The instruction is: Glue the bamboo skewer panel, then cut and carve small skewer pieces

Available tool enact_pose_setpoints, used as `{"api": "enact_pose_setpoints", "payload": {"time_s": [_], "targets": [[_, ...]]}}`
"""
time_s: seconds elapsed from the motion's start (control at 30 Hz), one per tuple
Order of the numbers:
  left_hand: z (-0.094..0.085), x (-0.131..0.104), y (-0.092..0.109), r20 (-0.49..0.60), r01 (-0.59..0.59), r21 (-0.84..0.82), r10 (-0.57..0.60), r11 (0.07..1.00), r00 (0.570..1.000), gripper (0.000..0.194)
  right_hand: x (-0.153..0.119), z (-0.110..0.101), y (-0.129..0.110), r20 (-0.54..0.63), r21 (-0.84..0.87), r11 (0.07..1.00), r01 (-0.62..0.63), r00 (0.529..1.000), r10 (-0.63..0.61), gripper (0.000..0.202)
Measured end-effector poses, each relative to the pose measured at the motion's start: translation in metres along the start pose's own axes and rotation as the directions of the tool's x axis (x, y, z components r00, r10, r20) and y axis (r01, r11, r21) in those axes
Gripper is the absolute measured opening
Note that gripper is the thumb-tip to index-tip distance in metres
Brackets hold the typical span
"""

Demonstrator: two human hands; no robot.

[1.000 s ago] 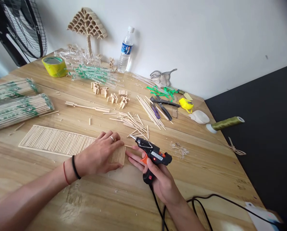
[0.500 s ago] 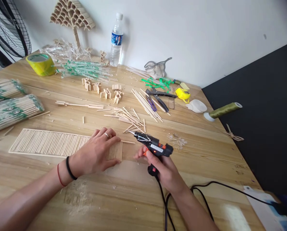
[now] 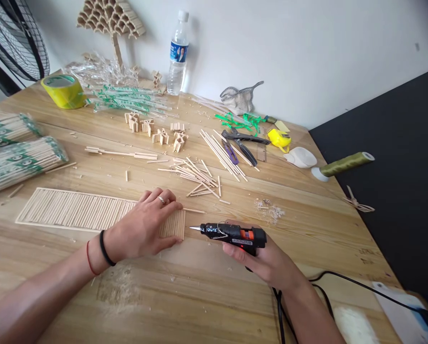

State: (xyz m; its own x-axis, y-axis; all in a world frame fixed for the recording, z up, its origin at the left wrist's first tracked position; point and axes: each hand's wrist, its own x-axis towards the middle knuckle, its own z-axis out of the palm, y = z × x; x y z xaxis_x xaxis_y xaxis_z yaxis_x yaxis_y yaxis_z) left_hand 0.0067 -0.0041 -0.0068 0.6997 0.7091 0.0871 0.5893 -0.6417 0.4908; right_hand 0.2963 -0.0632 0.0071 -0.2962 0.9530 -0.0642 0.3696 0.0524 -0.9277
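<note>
Head view: two hands hold one panel, one glue gun.

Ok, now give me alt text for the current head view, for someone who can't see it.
A left hand presses a flat panel of thin wooden sticks on a wooden table, while the right hand holds a black glue gun, its nozzle near the panel's end. Behind lie loose sticks, cutting tools and a water bottle.
</note>
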Motion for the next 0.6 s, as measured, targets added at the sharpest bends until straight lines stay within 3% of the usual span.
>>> {"api": "enact_pose_setpoints", "payload": {"time_s": [0.1, 0.27, 0.43, 0.6], "targets": [[-0.002, -0.001, 0.001, 0.010, -0.009, -0.018, 0.009, 1.000, 1.000, 0.053, -0.002, 0.002, 0.004, -0.029, 0.003, 1.000, 0.019, 0.999, -0.019, 0.012], [-0.005, -0.001, 0.002, 0.027, -0.017, -0.016, 0.017, 1.000, 0.999, 0.054, 0.003, 0.003, -0.001, 0.082, -0.099, 0.993, 0.071, 0.995, -0.063, 0.014], [-0.006, 0.000, 0.004, 0.039, 0.005, -0.004, -0.005, 1.000, 0.999, 0.052, 0.005, 0.007, -0.009, 0.211, -0.115, 0.993, 0.006, 0.977, 0.018, 0.026], [-0.006, 0.001, 0.005, 0.037, -0.003, 0.007, 0.003, 1.000, 0.999, 0.051, 0.005, 0.009, -0.009, 0.234, -0.114, 0.993, -0.034, 0.970, 0.060, 0.024]]}}
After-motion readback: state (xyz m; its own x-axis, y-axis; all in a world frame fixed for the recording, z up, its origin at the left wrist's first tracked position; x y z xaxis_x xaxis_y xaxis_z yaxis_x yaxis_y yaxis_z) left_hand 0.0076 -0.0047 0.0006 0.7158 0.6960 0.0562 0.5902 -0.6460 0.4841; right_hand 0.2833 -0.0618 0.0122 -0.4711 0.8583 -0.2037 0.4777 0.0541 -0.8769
